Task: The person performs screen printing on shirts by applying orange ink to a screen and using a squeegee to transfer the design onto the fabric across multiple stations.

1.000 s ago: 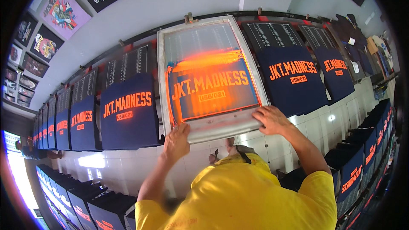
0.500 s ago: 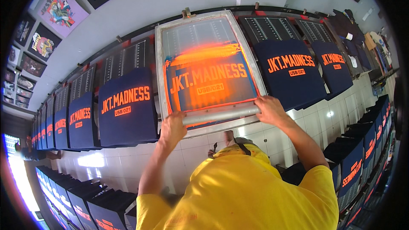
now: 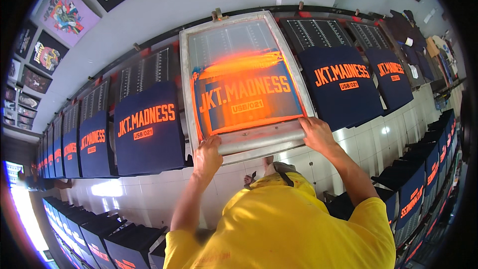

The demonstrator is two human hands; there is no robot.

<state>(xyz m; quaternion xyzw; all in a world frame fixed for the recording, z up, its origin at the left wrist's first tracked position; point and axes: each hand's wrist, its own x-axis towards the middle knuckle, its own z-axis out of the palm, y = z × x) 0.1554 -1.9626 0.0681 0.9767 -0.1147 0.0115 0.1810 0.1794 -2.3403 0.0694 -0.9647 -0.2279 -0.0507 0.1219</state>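
A silver squeegee (image 3: 261, 138) lies across the near end of a screen-printing frame (image 3: 185, 69). My left hand (image 3: 208, 157) is closed round its left end, and my right hand (image 3: 318, 134) grips the right end. Bright orange ink (image 3: 241, 65) forms a thick band across the middle of the mesh and a thinner film over the lower half. Block lettering shows through that film. Beneath the screen, the navy fabric is mostly hidden. The fingers of both hands are partly hidden behind the squeegee.
Navy shirts with orange prints lie on pallets to the left (image 3: 144, 129) and right (image 3: 341, 84) of the frame. Another row of shirt-covered pallets (image 3: 413, 194) stands behind me. Clamps (image 3: 217, 15) line the far rail. White tiled floor (image 3: 229, 174) runs between the rows.
The squeegee has tipped, so more of its broad silver face shows. Both hands have shifted slightly toward me and to the right with it. The ink band looks the same.
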